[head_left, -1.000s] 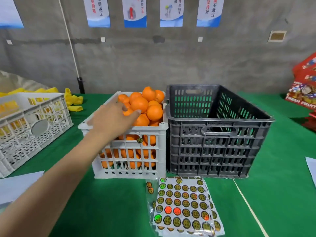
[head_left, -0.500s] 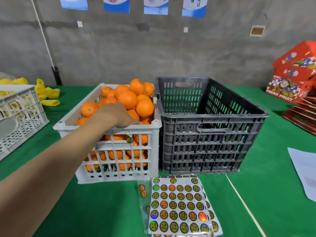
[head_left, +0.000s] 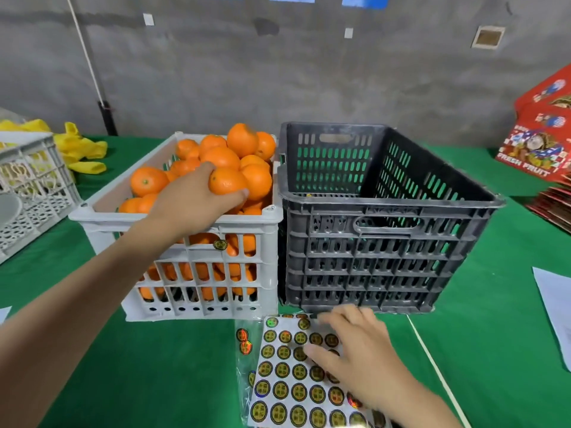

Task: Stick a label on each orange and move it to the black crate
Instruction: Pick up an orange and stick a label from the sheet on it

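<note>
Orange (head_left: 228, 182) atop the pile in white crate (head_left: 173, 224) sits in left hand (head_left: 189, 202) grip, right hand (head_left: 355, 353) grip loose, fingers spread on label sheet (head_left: 284, 385) before black crate (head_left: 386, 208) on green desk (head_left: 154, 366).

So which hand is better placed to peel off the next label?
Right. The right hand is over the label sheet, right at the stickers; the left hand is occupied, holding an orange in the white crate.
</note>
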